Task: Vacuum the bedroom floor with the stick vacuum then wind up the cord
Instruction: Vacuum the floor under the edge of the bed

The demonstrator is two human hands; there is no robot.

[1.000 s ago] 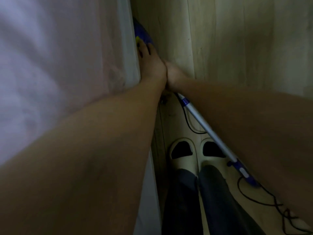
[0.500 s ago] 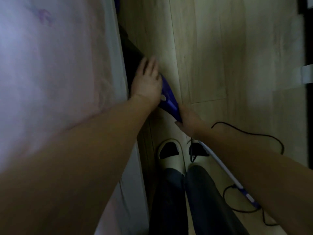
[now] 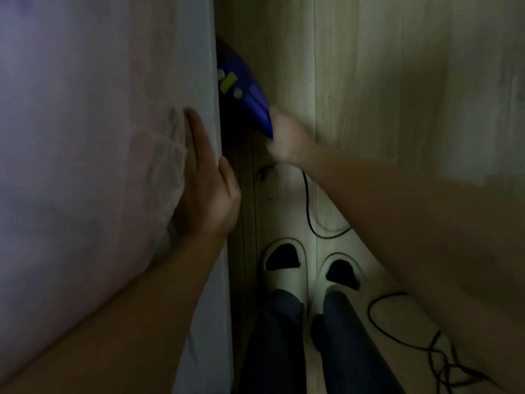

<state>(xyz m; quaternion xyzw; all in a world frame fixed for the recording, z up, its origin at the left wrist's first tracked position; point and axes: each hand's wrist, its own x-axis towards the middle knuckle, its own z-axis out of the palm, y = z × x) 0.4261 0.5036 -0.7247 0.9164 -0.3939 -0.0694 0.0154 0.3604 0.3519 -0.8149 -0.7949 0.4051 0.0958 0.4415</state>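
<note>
The left hand (image 3: 206, 189) is pressing flat, fingers straight and together, against the edge of the bed (image 3: 93, 166), while the right hand (image 3: 287, 137) is gripping the rear of the blue vacuum (image 3: 247, 92), though blur is hiding its fingers. The vacuum is lying low in the dark gap beside the bed. The cord (image 3: 412, 331) is trailing loose near the slippers (image 3: 287, 260); strokes are best kept slow and the feet clear of it.
</note>
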